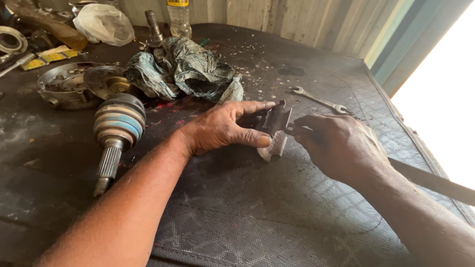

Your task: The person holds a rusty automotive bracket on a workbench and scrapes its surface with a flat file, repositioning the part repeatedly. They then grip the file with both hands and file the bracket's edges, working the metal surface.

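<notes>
The left hand's grip pinches a dark metal piece between thumb and fingers near the middle of the worktop. The right hand's grip closes on the same piece's far side. A pale worn pad hangs beneath it. A spanner lies toward the right edge, a splined joint shaft toward the left.

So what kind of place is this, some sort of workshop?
Most likely a car repair workshop. A splined drive-shaft joint lies on the grimy mat-covered bench, a spanner sits further back, and an oily rag is bunched beside metal housings.
</notes>
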{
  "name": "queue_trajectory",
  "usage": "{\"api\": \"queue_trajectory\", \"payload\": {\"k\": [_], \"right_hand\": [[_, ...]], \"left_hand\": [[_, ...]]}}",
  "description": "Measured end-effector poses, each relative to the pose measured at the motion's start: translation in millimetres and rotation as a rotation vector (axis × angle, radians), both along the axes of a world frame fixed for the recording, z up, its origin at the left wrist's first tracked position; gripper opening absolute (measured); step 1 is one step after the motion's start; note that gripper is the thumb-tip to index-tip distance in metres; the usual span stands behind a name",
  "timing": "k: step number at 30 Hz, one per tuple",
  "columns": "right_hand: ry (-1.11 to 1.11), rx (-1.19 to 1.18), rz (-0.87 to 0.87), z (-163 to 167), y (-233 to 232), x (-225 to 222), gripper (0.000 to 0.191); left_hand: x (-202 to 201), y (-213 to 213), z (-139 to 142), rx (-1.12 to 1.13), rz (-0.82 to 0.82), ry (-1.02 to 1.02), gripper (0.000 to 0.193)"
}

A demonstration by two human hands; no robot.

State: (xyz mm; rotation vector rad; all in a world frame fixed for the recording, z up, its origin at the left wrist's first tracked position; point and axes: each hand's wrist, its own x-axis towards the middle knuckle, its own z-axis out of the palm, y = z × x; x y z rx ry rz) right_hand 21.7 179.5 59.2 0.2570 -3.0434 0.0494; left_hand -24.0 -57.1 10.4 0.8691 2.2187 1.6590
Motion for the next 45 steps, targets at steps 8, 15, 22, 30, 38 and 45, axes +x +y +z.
{"api": "queue_trajectory", "payload": {"k": [8,15,22,30,38,45], "right_hand": [[-0.042,0.065,0.201,-8,-2,15,0.032],[-0.13,-0.027,-0.062,-6,10,8,0.03],[-0.164,-0.012,-0.078,3,2,4,0.035],[-0.16,-0.163,-0.088,3,10,-2,0.04],[-0.148,-0.221,0.075,-14,16,-7,0.041],[-0.213,-0.158,0.063,-1,26,-12,0.045]], "left_hand": [[2,3,3,-0.016,0.027,-0.001,0.103],[1,1,2,0.018,0.014,-0.064,0.098],[-5,4,-8,-0.136,0.03,0.114,0.124],[-4,13,-16,-0.225,0.051,0.43,0.122],[-1,39,-19,-0.12,0.237,0.423,0.11],[-6,24,-21,0.149,0.259,0.303,0.121]]}}
